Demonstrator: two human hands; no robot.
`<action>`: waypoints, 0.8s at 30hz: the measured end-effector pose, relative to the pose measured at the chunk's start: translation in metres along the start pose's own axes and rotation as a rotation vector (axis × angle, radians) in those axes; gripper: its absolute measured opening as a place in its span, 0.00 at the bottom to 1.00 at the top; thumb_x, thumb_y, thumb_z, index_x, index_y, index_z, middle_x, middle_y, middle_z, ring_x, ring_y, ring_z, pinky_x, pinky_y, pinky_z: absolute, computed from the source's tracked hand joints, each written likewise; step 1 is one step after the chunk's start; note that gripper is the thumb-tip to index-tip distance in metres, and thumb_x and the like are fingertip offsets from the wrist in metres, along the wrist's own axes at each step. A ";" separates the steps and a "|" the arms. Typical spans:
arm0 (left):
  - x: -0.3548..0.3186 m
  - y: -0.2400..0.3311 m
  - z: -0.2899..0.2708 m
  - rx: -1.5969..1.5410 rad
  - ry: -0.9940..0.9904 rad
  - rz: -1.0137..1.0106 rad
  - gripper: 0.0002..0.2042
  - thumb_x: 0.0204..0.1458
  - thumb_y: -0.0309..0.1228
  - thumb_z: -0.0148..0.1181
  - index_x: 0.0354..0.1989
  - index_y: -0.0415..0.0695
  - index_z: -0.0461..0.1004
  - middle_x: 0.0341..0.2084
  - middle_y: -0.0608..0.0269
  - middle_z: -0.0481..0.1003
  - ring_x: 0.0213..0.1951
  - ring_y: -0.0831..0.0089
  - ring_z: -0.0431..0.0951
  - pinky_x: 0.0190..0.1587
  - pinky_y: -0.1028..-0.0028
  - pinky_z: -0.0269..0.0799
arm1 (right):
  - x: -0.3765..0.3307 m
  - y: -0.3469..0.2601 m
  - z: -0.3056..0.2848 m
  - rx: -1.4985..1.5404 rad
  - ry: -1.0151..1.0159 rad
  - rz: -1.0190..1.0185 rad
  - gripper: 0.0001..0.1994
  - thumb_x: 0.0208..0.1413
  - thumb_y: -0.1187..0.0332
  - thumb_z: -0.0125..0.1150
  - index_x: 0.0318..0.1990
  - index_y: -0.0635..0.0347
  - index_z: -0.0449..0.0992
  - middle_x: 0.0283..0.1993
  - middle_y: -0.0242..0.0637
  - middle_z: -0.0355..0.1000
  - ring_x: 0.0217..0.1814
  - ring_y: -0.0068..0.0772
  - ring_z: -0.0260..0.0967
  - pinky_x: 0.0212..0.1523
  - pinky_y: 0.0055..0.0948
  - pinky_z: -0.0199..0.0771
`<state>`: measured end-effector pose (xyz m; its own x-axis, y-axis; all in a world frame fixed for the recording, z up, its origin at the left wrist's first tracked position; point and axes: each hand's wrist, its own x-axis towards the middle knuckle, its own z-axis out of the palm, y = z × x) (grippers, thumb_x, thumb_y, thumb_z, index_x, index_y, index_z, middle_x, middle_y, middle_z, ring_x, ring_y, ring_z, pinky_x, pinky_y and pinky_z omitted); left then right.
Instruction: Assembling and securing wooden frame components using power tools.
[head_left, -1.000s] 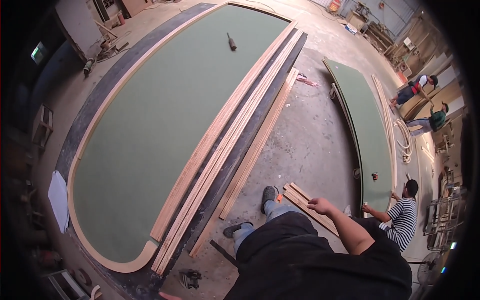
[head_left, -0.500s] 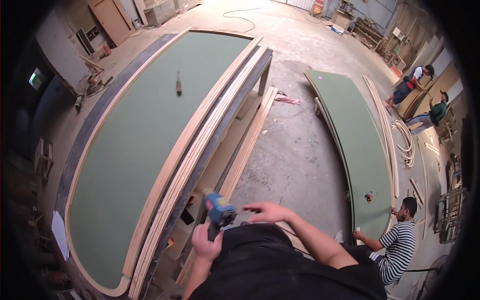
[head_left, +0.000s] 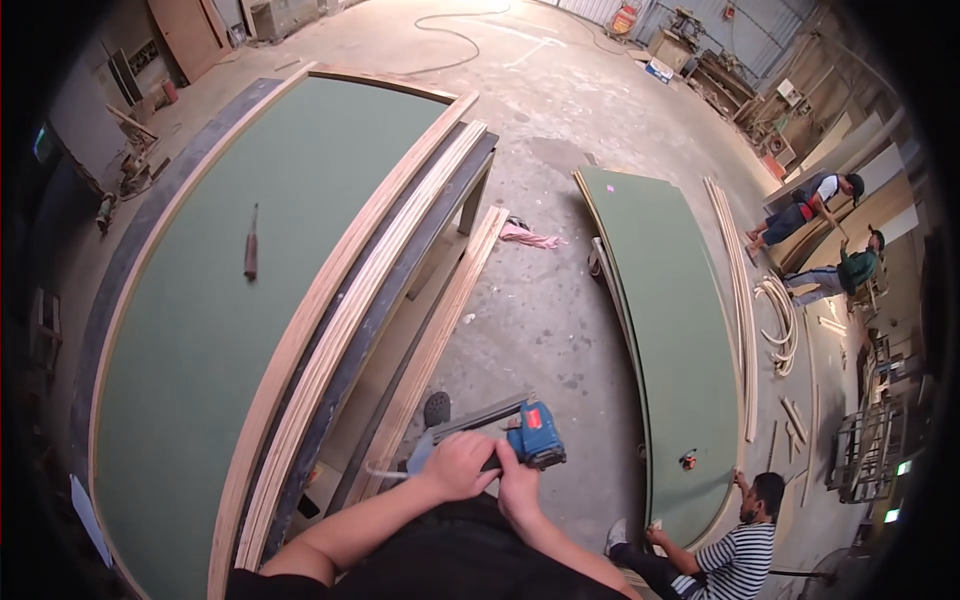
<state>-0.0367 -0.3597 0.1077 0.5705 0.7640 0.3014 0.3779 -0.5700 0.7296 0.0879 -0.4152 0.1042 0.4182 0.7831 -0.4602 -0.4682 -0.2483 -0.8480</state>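
Light was even, soft daylight, brightest on the concrete floor [head_left: 560,110] toward the top of the view. Shadows lay faint and short. No glare showed. A black fisheye ring framed the picture, and straight edges of the green panel [head_left: 250,330] bowed near it. Focus was fairly sharp; far corners looked dim and smeared.

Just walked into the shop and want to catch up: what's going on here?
The person wearing the camera holds a blue power tool in both hands, left hand and right hand, beside a big green curved panel edged with plywood strips. A second green panel lies on the floor, where a person in a striped shirt crouches at its end.
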 end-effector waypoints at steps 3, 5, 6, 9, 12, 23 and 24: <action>0.083 -0.020 0.007 -0.031 -0.048 0.063 0.20 0.40 0.36 0.69 0.40 0.41 0.72 0.36 0.55 0.75 0.40 0.55 0.76 0.43 0.61 0.71 | 0.064 -0.042 0.004 0.098 0.050 -0.011 0.21 0.59 0.72 0.63 0.59 0.62 0.67 0.47 0.31 0.71 0.46 0.21 0.68 0.47 0.24 0.71; 0.143 -0.032 0.012 -0.029 -0.026 0.185 0.21 0.38 0.35 0.69 0.40 0.40 0.73 0.37 0.55 0.76 0.39 0.56 0.77 0.42 0.62 0.72 | 0.106 -0.074 0.005 0.122 0.067 -0.005 0.22 0.59 0.73 0.62 0.60 0.62 0.67 0.50 0.32 0.70 0.48 0.21 0.68 0.51 0.25 0.70; 0.173 -0.036 0.017 -0.051 -0.068 0.229 0.21 0.39 0.37 0.69 0.41 0.41 0.73 0.39 0.57 0.76 0.40 0.58 0.78 0.42 0.63 0.72 | 0.127 -0.086 0.004 0.161 0.133 -0.060 0.22 0.59 0.74 0.61 0.60 0.62 0.67 0.50 0.32 0.70 0.49 0.22 0.68 0.51 0.25 0.70; 0.255 -0.047 0.034 -0.104 -0.187 0.320 0.20 0.41 0.38 0.68 0.41 0.41 0.73 0.40 0.58 0.77 0.40 0.59 0.78 0.42 0.65 0.73 | 0.191 -0.120 -0.001 0.197 0.261 -0.176 0.22 0.57 0.74 0.56 0.60 0.64 0.66 0.49 0.36 0.72 0.50 0.27 0.70 0.53 0.27 0.70; 0.336 -0.075 0.057 -0.168 -0.261 0.352 0.20 0.45 0.39 0.67 0.43 0.42 0.74 0.40 0.58 0.76 0.41 0.60 0.78 0.42 0.65 0.74 | 0.268 -0.159 -0.025 0.240 0.242 -0.059 0.22 0.59 0.68 0.50 0.61 0.65 0.65 0.37 0.38 0.75 0.44 0.34 0.73 0.53 0.33 0.72; 0.528 -0.282 0.031 0.330 0.162 -0.657 0.24 0.48 0.37 0.67 0.52 0.41 0.72 0.51 0.49 0.74 0.55 0.51 0.71 0.60 0.59 0.65 | 0.577 -0.337 -0.020 0.163 -0.130 -0.111 0.24 0.58 0.71 0.53 0.62 0.67 0.62 0.25 0.35 0.65 0.29 0.30 0.67 0.37 0.37 0.75; 0.529 -0.303 0.024 0.385 0.251 -0.691 0.24 0.48 0.37 0.68 0.53 0.41 0.72 0.52 0.49 0.73 0.56 0.51 0.71 0.60 0.58 0.64 | 0.600 -0.353 -0.009 0.122 -0.137 -0.099 0.23 0.58 0.70 0.53 0.61 0.67 0.63 0.24 0.34 0.64 0.27 0.29 0.66 0.34 0.36 0.74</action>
<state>0.1678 0.2100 0.0315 -0.0438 0.9988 0.0237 0.8326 0.0234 0.5533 0.5109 0.1372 0.1248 0.3609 0.8725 -0.3295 -0.5244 -0.1022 -0.8453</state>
